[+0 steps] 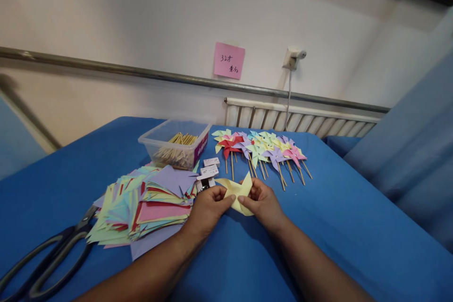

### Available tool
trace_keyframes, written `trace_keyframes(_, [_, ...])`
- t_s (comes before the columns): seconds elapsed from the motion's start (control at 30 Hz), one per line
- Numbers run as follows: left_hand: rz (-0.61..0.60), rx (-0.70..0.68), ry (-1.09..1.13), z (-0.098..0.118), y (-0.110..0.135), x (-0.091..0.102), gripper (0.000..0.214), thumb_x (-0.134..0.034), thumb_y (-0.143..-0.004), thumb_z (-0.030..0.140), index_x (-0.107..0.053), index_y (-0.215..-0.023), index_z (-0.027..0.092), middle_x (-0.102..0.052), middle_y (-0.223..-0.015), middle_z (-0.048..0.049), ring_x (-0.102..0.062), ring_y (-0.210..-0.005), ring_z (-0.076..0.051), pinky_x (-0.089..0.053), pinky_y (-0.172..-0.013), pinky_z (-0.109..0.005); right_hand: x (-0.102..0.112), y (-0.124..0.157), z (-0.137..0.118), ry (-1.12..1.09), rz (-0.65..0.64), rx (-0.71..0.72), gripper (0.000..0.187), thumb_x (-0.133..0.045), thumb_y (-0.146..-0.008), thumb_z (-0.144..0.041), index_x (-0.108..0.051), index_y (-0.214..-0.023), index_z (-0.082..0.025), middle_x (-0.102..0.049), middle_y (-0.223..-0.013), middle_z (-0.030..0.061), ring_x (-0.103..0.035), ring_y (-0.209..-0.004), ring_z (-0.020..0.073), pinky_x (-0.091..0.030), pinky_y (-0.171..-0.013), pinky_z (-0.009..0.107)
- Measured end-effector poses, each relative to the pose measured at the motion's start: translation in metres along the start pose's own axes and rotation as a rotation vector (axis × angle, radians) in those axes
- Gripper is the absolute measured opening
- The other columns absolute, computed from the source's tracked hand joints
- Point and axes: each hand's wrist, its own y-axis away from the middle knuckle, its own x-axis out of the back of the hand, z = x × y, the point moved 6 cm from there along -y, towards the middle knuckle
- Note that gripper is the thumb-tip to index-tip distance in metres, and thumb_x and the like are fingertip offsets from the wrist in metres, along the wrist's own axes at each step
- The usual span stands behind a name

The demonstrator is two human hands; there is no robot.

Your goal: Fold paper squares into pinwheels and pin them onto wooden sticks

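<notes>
Between my two hands is a sheet of pale yellow paper [242, 208], partly folded into a pinwheel with points sticking up. My left hand [209, 205] pinches its left side, thumb on the front. On the other side my right hand [264, 202] grips it the same way, and both thumbs meet near the centre. No stick shows on this piece. Left of my hands lies a large heap of coloured paper sheets [164, 212]. Several small white boxes [209, 170] sit just behind my left hand, one of them open.
A clear plastic tub [152, 148] of short wooden sticks [177, 151] stands behind the paper heap. Finished pinwheels [262, 151] on sticks lie at the back. Large scissors [58, 250] rest at the left on the blue tablecloth [336, 226]. A radiator [318, 122] is behind.
</notes>
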Motion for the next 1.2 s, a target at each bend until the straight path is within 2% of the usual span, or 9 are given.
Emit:
trace_keyframes(0.27, [-0.014,0.029,0.079,-0.002,0.016,-0.013,0.02,-0.07,-0.059,0.03,-0.055,-0.059,0.016,-0.052,-0.051,0.0055,-0.043,-0.047,-0.008,-0.031,-0.046,-0.02,0.014,0.007,-0.011,-0.008,-0.002,-0.057,0.036,-0.065,-0.074,-0.045,-0.061,-0.094,-0.016,-0.063,-0.077,0.0029,-0.058,-0.065,0.0148,-0.045,-0.06,0.026])
trace_keyframes(0.4, [-0.166,0.057,0.127,-0.011,0.026,-0.031,0.019,-0.072,-0.058,0.028,-0.058,-0.059,0.015,-0.056,-0.054,0.003,-0.047,-0.05,-0.009,-0.034,-0.049,-0.021,0.033,-0.001,-0.004,-0.177,0.134,-0.09,0.042,-0.059,-0.076,-0.055,-0.063,-0.09,-0.015,-0.061,-0.073,0.0037,-0.056,-0.061,0.0136,-0.044,-0.058,0.026])
trace_keyframes(0.53, [-0.481,0.129,0.247,-0.011,0.04,-0.049,0.021,-0.075,-0.057,0.028,-0.066,-0.068,0.013,-0.063,-0.063,-0.0009,-0.056,-0.059,-0.013,-0.039,-0.056,-0.022,0.036,-0.007,0.011,0.024,0.175,-0.048,0.032,-0.074,-0.064,-0.042,-0.063,-0.079,-0.017,-0.06,-0.065,-0.0009,-0.054,-0.056,0.0113,-0.043,-0.057,0.025])
trace_keyframes(0.63, [-0.762,0.236,0.36,-0.005,0.057,-0.059,0.024,-0.077,-0.056,0.026,-0.07,-0.073,0.011,-0.066,-0.068,-0.0036,-0.06,-0.066,-0.014,-0.044,-0.063,-0.023,0.018,-0.01,0.015,0.309,0.101,0.091,0.02,-0.069,-0.07,-0.035,-0.066,-0.078,-0.017,-0.063,-0.07,0.0004,-0.056,-0.063,0.0135,-0.044,-0.062,0.026])
trace_keyframes(0.73, [-0.882,0.332,0.458,0.0,0.068,-0.06,0.032,-0.08,-0.05,0.021,-0.072,-0.079,0.009,-0.07,-0.074,-0.0056,-0.061,-0.067,-0.014,-0.046,-0.067,-0.023,-0.014,-0.017,0.011,0.636,0.006,0.231,0.013,-0.06,-0.077,-0.027,-0.069,-0.083,-0.02,-0.062,-0.078,0.0021,-0.058,-0.068,0.0142,-0.045,-0.064,0.026])
trace_keyframes(0.83, [-0.926,0.402,0.532,-0.001,0.071,-0.058,0.037,-0.082,-0.046,0.019,-0.072,-0.08,0.008,-0.07,-0.074,-0.0049,-0.062,-0.065,-0.013,-0.047,-0.066,-0.022,-0.049,-0.028,0.0,0.891,-0.091,0.366,0.019,-0.053,-0.082,-0.02,-0.069,-0.093,-0.021,-0.063,-0.085,0.0039,-0.06,-0.079,0.0147,-0.045,-0.073,0.024])
trace_keyframes(0.93, [-0.952,0.424,0.574,-0.004,0.07,-0.055,0.035,-0.082,-0.047,0.017,-0.072,-0.079,0.008,-0.07,-0.073,-0.004,-0.062,-0.063,-0.012,-0.047,-0.062,-0.021,-0.073,-0.043,-0.006,1.181,-0.152,0.342,0.023,-0.048,-0.086,-0.021,-0.069,-0.095,-0.022,-0.063,-0.092,0.0062,-0.059,-0.084,0.0167,-0.043,-0.074,0.026])
trace_keyframes(1.03, [-0.95,0.428,0.604,-0.007,0.067,-0.053,0.034,-0.081,-0.048,0.014,-0.072,-0.08,0.01,-0.071,-0.075,-0.0043,-0.063,-0.065,-0.013,-0.047,-0.064,-0.022,-0.083,-0.055,-0.007,1.373,-0.222,0.278,0.024,-0.047,-0.086,-0.021,-0.07,-0.092,-0.02,-0.065,-0.094,0.0087,-0.06,-0.084,0.0185,-0.043,-0.071,0.026])
trace_keyframes(1.2, [-0.934,0.463,0.636,-0.008,0.064,-0.055,0.038,-0.081,-0.046,0.012,-0.072,-0.083,0.011,-0.073,-0.078,-0.0039,-0.064,-0.066,-0.013,-0.048,-0.066,-0.022,-0.085,-0.063,-0.007,1.452,-0.334,0.251,0.016,-0.055,-0.079,-0.021,-0.071,-0.085,-0.02,-0.067,-0.09,0.008,-0.061,-0.079,0.019,-0.043,-0.069,0.026])
